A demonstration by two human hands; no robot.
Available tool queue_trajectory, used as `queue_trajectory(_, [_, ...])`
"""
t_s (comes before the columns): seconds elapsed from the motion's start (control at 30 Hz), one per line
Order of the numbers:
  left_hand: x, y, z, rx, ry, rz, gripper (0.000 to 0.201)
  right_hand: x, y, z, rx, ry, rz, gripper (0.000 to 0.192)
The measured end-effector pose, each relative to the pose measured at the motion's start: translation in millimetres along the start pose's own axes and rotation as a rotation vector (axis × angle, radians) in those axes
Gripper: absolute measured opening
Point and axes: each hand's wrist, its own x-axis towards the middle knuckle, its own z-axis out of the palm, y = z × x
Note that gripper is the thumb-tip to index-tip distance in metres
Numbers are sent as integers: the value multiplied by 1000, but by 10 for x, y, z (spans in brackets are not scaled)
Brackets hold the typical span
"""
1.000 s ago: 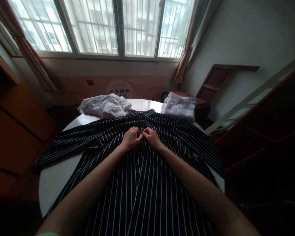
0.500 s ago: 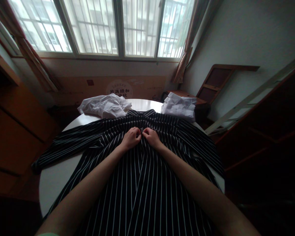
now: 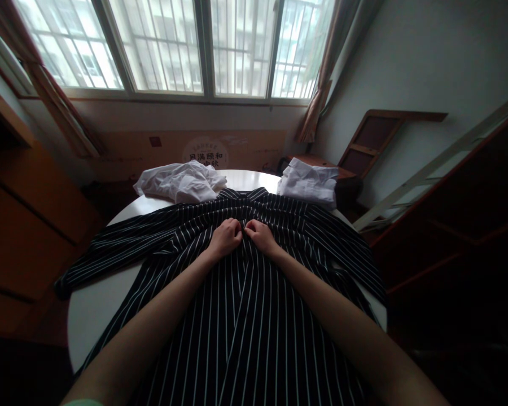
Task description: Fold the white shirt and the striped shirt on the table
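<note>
Striped garment (image 3: 254,316), its front between the curled, pinching fingertips of both hands (image 3: 225,238).

You have a rounded white table (image 3: 91,316) in front of you; a black garment (image 3: 245,316) with white stripes lies spread across it, left to right; a crumpled white cloth (image 3: 180,182) sits far left; a folded white cloth (image 3: 308,185) far right.

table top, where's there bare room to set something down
Bare table shows at left, between sleeve and body of the striped shirt; at the far edge, between the left white cloth and right white cloth; and a sliver likewise at right. The middle is crowded: shirt, left hand, right hand.
</note>
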Motion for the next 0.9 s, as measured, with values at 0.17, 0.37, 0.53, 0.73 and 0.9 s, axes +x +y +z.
queue_trajectory(0.17, [0,-14,19,14,25,5,5,10,11,7,3,-6,-2,8])
queue_trajectory(0.37, [-1,-31,36,27,42,25,6,7,-3,-1,12,-4,10,8])
queue_trajectory(0.53, [12,-52,46,30,34,11,6,-6,1,3,16,32,10,11])
queue_trajectory(0.73, [15,-43,48,55,61,15,12,-60,-23,25,-167,75,-50,20])
queue_trajectory(0.9, [-40,-4,7,179,8,77,12,-123,-101,-2,-328,75,-140,20])
